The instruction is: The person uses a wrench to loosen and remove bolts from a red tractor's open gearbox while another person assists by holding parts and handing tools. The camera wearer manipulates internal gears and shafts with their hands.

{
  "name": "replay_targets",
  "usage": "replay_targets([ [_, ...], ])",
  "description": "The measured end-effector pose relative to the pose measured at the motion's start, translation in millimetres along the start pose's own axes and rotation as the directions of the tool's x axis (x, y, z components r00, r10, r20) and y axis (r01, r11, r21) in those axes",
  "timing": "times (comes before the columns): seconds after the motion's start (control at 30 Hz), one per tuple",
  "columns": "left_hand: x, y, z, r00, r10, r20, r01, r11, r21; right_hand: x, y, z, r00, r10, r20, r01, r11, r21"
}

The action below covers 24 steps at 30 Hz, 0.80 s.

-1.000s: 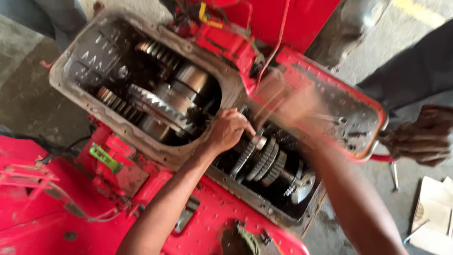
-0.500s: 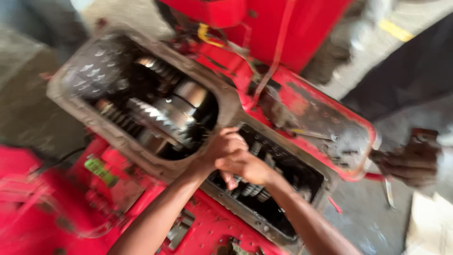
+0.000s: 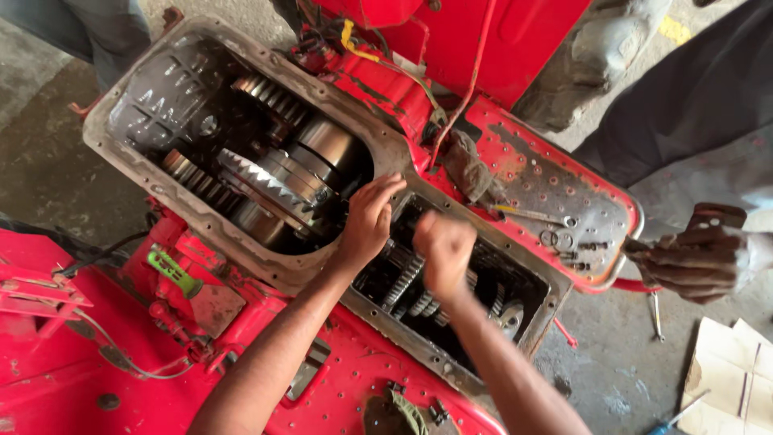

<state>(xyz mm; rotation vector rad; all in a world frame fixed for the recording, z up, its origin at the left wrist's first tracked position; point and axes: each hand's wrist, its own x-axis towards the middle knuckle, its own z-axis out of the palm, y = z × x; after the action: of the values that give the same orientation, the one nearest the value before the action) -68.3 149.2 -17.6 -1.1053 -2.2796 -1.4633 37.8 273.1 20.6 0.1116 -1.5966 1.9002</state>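
Note:
I look down into an opened red gearbox housing (image 3: 338,105) of a tractor. Its large left cavity holds a big toothed ring gear (image 3: 266,184) and steel drums. The smaller right opening shows a row of small gears (image 3: 407,286). My left hand (image 3: 369,217) rests with its fingers apart on the wall between the two cavities. My right hand (image 3: 444,251) hangs as a closed fist over the small gears; I cannot see anything in it.
Another person's gloved, greasy hand (image 3: 688,258) grips a dark object at the right, beside a red perforated side plate (image 3: 555,189) carrying a wrench and bolts. A green-handled tool (image 3: 173,272) lies on the red body. Cardboard (image 3: 733,379) lies on the concrete floor.
My right hand has come down from the red side plate to the small gear opening, next to my left hand. The view has shifted slightly.

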Motion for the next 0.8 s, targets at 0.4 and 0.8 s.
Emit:
replay_targets([
  [0.4, -10.8, -11.6, 15.3, 0.992, -0.053, -0.115, 0.073, 0.983, 0.169, 99.5, 29.6, -48.5, 0.892, 0.415, -0.179, -0.325, 0.864, 0.385],
  [0.8, -8.5, 3.1, 19.4, 0.965, -0.258, -0.037, 0.258, 0.922, 0.290, 87.3, 27.5, -43.5, 0.884, 0.353, -0.308, -0.267, 0.920, 0.287],
])
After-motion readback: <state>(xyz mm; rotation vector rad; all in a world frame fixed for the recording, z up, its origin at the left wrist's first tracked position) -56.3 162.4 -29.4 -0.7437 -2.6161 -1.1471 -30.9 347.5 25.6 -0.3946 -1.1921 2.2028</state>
